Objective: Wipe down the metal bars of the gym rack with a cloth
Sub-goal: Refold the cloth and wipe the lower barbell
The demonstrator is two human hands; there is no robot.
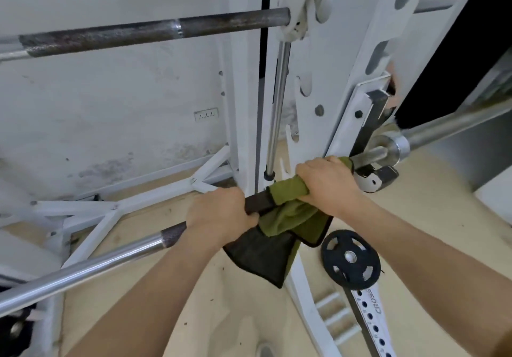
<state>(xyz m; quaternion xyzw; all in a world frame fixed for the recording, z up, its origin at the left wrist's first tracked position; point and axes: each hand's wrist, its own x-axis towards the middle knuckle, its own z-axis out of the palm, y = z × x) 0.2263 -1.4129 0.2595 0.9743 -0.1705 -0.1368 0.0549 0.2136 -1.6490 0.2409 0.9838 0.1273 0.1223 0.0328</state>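
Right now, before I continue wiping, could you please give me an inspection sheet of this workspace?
Surface: beige floor, with dark specks.
Job's things: green cloth wrapped round the lower barbell; upper bar looks dark and rusty.
Clutter: black weight plate low beside the rack.
Hands: left hand grips the bare barbell; right hand grips the cloth round it.
Cables: nothing seen.
Surroundings: white rack upright, stained wall, wall socket.

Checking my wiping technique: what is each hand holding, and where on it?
Left hand grips the lower barbell bare, on its dark knurled section. Right hand grips the green cloth wrapped round that bar.
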